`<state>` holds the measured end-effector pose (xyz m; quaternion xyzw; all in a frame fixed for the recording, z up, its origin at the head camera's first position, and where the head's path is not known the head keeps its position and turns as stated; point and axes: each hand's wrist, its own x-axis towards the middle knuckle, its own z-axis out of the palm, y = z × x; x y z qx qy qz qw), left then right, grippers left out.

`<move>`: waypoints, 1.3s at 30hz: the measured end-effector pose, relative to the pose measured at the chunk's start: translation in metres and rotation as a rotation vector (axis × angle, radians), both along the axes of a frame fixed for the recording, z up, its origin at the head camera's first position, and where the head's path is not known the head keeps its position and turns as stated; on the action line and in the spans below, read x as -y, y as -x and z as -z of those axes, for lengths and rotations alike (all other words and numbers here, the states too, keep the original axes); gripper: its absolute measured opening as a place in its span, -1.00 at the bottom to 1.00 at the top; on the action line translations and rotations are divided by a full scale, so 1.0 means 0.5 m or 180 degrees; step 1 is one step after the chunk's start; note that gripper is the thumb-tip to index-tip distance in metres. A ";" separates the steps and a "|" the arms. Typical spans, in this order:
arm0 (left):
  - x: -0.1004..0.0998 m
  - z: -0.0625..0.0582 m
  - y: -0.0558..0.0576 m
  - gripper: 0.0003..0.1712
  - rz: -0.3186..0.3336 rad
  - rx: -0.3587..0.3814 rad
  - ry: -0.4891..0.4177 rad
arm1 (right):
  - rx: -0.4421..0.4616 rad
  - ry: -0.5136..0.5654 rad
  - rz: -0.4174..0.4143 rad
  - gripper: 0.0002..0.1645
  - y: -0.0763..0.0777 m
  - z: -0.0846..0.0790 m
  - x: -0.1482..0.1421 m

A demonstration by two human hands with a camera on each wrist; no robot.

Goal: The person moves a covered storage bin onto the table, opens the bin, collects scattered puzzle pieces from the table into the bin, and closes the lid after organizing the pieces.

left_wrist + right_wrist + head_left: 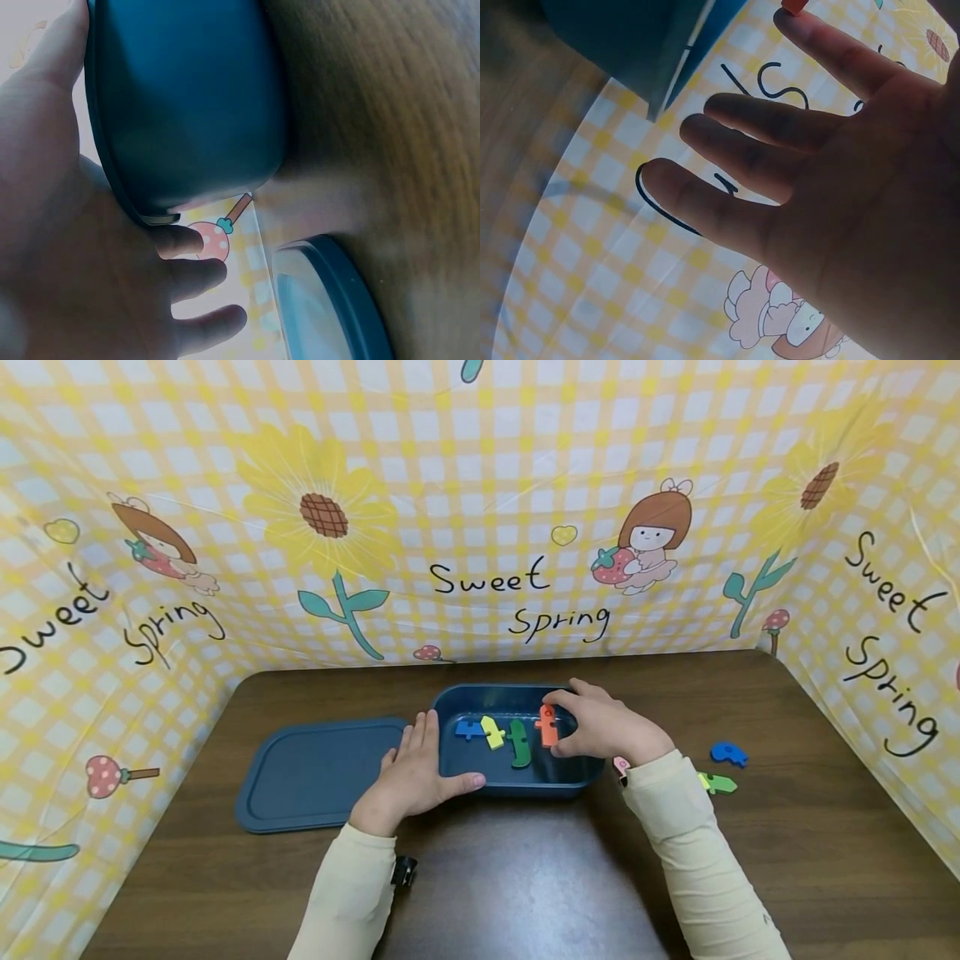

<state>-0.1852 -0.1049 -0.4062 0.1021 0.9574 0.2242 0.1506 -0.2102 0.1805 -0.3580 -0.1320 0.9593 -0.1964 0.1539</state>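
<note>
A dark blue rectangular box (510,791) stands uncovered on the table. Inside it lie a blue puzzle piece (469,729), a yellow puzzle piece (492,733) and a green puzzle piece (519,745), side by side. My right hand (611,727) reaches over the box's right side and pinches an orange puzzle piece (548,728) between thumb and index finger, to the right of the green one. In the right wrist view only a corner of the orange piece shows at the index fingertip. My left hand (408,777) rests against the box's left edge, fingers straight, thumb along the front rim.
The box's blue lid (315,777) lies flat to the left. On the table at right are a blue piece (729,754) and a green-and-yellow piece (722,784), partly behind the right sleeve. A pink piece (621,765) peeks out by the right wrist. Checked cloth walls surround the table.
</note>
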 end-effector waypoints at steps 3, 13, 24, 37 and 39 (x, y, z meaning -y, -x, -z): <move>0.000 0.000 -0.001 0.45 0.0002 0.0016 -0.0006 | -0.0007 0.0036 0.0046 -0.12 0.004 0.005 -0.003; 0.000 -0.001 0.000 0.45 0.0003 0.0028 -0.0011 | -0.0023 0.0077 0.0089 -0.12 0.017 0.017 -0.011; -0.003 0.000 0.002 0.45 0.0017 -0.0010 0.0053 | 0.0031 0.0097 0.0100 -0.12 0.016 0.017 -0.014; -0.007 -0.015 -0.009 0.44 0.0012 0.0046 0.0140 | 0.0059 0.0057 0.0077 -0.13 0.018 0.019 -0.014; -0.008 -0.017 -0.012 0.44 0.0005 0.0061 0.0140 | 0.0051 0.0051 0.0067 -0.14 0.018 0.021 -0.015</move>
